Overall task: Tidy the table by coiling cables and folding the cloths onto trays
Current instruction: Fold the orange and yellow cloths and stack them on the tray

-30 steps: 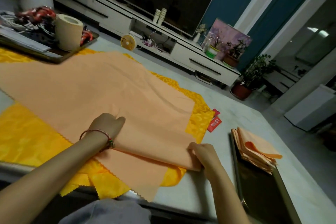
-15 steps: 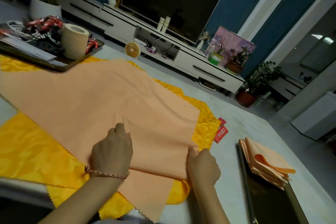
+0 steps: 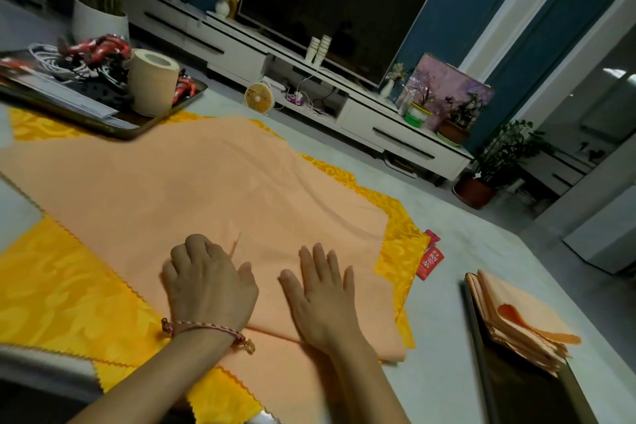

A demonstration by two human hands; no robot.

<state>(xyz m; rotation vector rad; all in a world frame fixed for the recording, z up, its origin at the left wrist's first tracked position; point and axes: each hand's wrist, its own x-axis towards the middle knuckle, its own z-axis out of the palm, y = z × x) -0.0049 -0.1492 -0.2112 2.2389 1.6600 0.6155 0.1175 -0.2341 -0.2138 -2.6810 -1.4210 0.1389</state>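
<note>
A large peach cloth point(image 3: 192, 189) lies spread over a yellow patterned cloth point(image 3: 58, 296) on the table. My left hand point(image 3: 210, 286), with a bracelet at the wrist, rests on the peach cloth near its front fold with the fingers bent at the knuckles. My right hand point(image 3: 320, 299) lies flat beside it, fingers straight, pressing the same cloth. A stack of folded peach cloths point(image 3: 516, 317) sits on a dark tray point(image 3: 537, 389) at the right. Tangled cables point(image 3: 72, 62) lie on another dark tray point(image 3: 130, 129) at the back left.
A roll of tissue point(image 3: 151, 83) stands on the back-left tray beside red packets. A red tag point(image 3: 432, 258) lies on the table by the yellow cloth's right corner. Beyond the table are a TV cabinet, a small fan and potted plants.
My right hand let go of the cloth's edge and moved left, now flat on the cloth. My left hand shifted right to lie next to it. The camera view tilted.
</note>
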